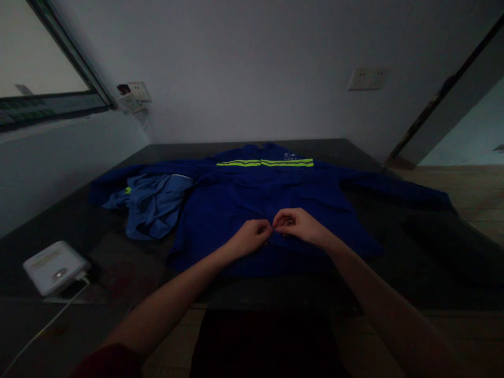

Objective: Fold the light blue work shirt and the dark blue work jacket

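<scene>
My forearms slant in over the front edge of the tabletop [252,294] from either side, a dark red sleeve [110,362] showing low on my left. Near the front left corner sits a white box [57,268] with a white cable [49,320] running off toward me.

A little back from the middle of the front edge, my left hand [251,234] and right hand [297,223] come together, fingertip to fingertip. The left is curled in, palm down, thumb against forefinger; the right is rounded, its thumb and forefinger closed at the tips with a small loop of space behind them. Both pinches have hold of the front of the blue jacket [244,191], though it's too dark to tell whether anything small, such as a fastener, lies between them. I'd call this a fine fingertip step at the jacket's lower front; the next move, as I judge it, calls for both pinches close and level, with little pull on the cloth.

The jacket lies spread across the middle of the tabletop, hem toward the front edge, sleeves out toward the left and right edges. A paler blue garment [155,205] is bunched toward the left edge. Farther off, yellow-green stripes [286,163] cross the jacket's chest, and its collar lies near the back edge.
</scene>
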`<state>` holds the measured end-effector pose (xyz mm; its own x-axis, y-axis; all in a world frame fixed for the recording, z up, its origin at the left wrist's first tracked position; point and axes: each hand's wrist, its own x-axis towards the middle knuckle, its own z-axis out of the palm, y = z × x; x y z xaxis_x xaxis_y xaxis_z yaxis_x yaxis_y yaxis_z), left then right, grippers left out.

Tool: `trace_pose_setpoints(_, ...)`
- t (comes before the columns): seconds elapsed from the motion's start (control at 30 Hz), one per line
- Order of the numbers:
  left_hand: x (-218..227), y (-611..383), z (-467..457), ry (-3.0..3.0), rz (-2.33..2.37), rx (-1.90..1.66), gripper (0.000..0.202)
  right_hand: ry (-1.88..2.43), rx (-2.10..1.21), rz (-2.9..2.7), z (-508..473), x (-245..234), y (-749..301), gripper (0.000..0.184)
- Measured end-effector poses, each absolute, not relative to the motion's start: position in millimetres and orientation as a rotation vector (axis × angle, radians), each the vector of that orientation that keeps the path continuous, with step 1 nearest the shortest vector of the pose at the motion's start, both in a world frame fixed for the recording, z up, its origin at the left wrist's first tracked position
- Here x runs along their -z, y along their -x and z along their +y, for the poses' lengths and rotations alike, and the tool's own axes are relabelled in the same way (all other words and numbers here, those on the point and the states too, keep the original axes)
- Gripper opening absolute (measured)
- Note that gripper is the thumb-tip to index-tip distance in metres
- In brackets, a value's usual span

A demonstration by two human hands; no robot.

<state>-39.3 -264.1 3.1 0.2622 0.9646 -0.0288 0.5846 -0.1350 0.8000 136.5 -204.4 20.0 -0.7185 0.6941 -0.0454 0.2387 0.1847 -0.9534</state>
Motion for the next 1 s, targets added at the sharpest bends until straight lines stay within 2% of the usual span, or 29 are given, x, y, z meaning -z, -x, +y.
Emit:
trace_pose_setpoints(0.23, -4.0, 37.8, -267.4, -2.052, 1.581, -0.420, 0.026, 0.896, -1.510, -2.274, -202.3, -8.8, -136.0, 0.011)
trace_pose_setpoints(0.5, -10.5, 39.6, -269.3, -2.049, 1.521, -0.338, 0.031, 0.940, -1.518, -2.409, -200.3, -13.4, -141.4, 0.016)
trace_pose_setpoints(0.83, -16.1, 41.5, -272.2, -2.057, 1.457, -0.281, 0.030, 1.002, -1.222, -2.571, -203.2, -6.4, -139.3, 0.015)
trace_pose_setpoints(1.0, -47.8, 58.7, -292.9, -2.165, 1.420, -0.327, 0.021, 0.999, -1.100, -2.551, -214.4, -29.5, -155.8, 0.017)
